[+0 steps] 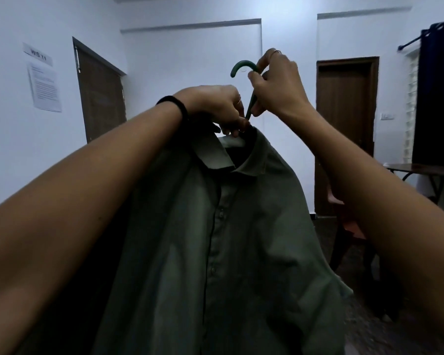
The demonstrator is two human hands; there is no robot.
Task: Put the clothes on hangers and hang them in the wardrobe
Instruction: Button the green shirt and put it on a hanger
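A grey-green button-up shirt (231,239) hangs in front of me, draped on a green plastic hanger (242,67) whose hook rises above the collar. My right hand (277,83) grips the hanger's neck just below the hook. Beside it, my left hand (215,103), with a black band on the wrist, pinches the shirt's collar at the base of the hook. The hanger's shoulders are hidden inside the shirt. No wardrobe is in view.
A brown door (100,98) stands at the left beside papers taped to the white wall (42,80). Another brown door (344,119) is at the right. A dark table (420,170), a chair (349,226) and a dark curtain (436,93) fill the right side.
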